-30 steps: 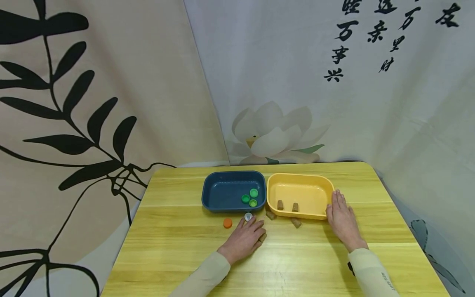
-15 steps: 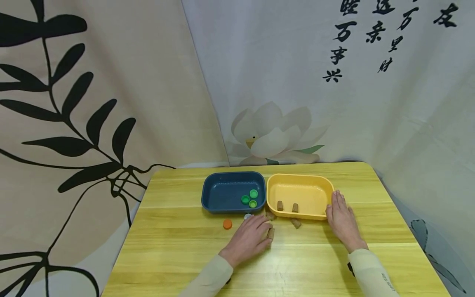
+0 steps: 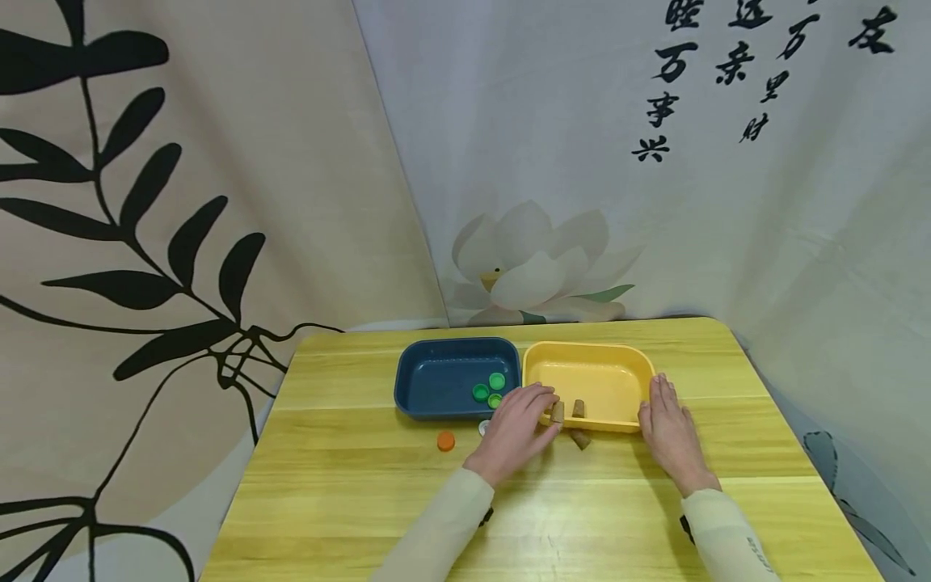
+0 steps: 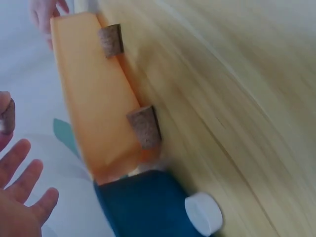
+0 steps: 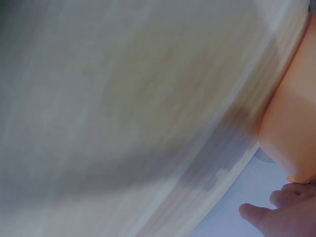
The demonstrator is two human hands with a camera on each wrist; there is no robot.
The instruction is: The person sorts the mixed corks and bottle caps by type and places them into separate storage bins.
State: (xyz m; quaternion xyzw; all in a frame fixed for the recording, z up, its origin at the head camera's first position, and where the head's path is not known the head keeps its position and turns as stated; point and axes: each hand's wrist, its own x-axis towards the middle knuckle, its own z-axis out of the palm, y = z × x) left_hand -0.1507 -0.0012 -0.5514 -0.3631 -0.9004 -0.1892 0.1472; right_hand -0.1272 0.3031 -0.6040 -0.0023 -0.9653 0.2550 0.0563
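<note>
My left hand (image 3: 515, 428) pinches a cork (image 4: 8, 116) between thumb and fingertips, held above the near left rim of the yellow tray (image 3: 596, 368). One cork (image 3: 579, 407) shows inside that tray in the head view. Another cork (image 3: 581, 439) lies on the table against its near side. The left wrist view shows a second table cork (image 4: 145, 127) by the tray's near left corner; my left hand covers it in the head view. With straight fingers, my right hand (image 3: 675, 436) rests along the tray's right end.
A dark blue tray (image 3: 429, 376) stands left of the yellow one, with several green bottle caps (image 3: 497, 381) inside. In front of it lie an orange cap (image 3: 446, 440) and a white cap (image 4: 204, 215). A fabric backdrop hangs behind the wooden table (image 3: 327, 485).
My left hand has picked up a cork from the table and carried it rightward and away from me to the yellow tray. My right hand has stayed at the tray's end.
</note>
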